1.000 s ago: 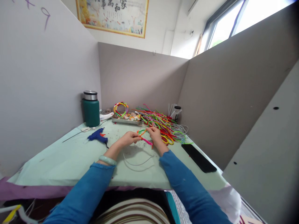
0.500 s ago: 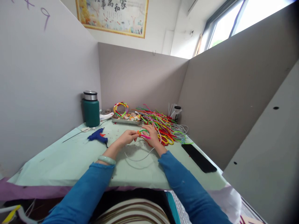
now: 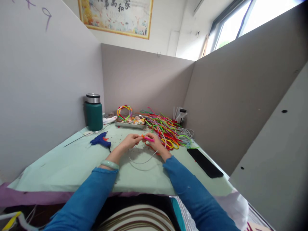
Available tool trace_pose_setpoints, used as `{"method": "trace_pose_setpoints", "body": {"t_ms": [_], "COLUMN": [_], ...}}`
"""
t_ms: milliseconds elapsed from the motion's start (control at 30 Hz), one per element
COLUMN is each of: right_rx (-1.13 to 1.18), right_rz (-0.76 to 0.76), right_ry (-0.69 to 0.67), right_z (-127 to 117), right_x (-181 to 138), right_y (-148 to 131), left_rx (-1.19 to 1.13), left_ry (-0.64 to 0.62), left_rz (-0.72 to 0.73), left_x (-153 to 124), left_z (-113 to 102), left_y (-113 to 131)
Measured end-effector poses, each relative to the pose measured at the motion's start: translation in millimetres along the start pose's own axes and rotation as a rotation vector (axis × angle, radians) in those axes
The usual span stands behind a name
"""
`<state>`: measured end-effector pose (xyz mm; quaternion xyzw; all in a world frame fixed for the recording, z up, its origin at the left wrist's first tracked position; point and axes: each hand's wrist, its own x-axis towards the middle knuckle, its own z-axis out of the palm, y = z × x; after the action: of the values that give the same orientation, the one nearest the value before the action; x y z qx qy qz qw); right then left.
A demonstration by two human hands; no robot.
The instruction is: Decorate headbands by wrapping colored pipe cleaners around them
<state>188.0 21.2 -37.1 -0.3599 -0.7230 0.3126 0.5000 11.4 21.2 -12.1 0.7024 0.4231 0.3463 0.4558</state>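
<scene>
My left hand is pinched at the orange end of a bundle of coloured pipe cleaners. Close beside it, my right hand has its fingers closed on the same bundle, where a pink pipe cleaner shows. An orange-red strand hangs under the right palm. A thin pale cord curves below both hands, just over the table; where its ends run is hidden. Behind the right hand spreads a tangled pile of coloured pipe cleaners.
A blue glue gun lies left, near a green bottle. Behind stands a metal tray of small ornaments with a colourful braided headband on it. Coiled grey cord and a black flat slab lie right. Partitions enclose the table.
My right hand's fingers have drawn in from a spread curl to a pinch nearer the left fingertips. The green strand between the hands no longer shows. The left hand stays nearly in place.
</scene>
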Motion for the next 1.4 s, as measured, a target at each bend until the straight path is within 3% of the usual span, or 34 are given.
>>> {"method": "trace_pose_setpoints", "body": {"t_ms": [133,600,867,1067,1400], "right_rx": [0.051,0.096,0.164,0.288,0.471], "right_rz": [0.029,0.055,0.095,0.125,0.254], "right_ry": [0.045,0.072,0.011,-0.007,-0.151], "right_z": [-0.6,3.0,4.8,3.9,4.5], "right_x": [-1.4,2.8,0.6,-2.5,-2.5], "right_y": [-3.6,7.5,6.1,1.9,2.4], "left_rx": [-0.036,0.004,0.045,0.028,0.030], "left_ry": [0.060,0.024,0.121,0.172,0.222], "left_rz": [-0.020,0.083,0.219,0.235,0.279], "left_x": [-0.4,-7.2,0.4,5.0,6.1], "left_z": [-0.4,4.4,4.1,3.3,2.5], "left_y": [0.8,10.5,3.7,-1.0,-1.2]}}
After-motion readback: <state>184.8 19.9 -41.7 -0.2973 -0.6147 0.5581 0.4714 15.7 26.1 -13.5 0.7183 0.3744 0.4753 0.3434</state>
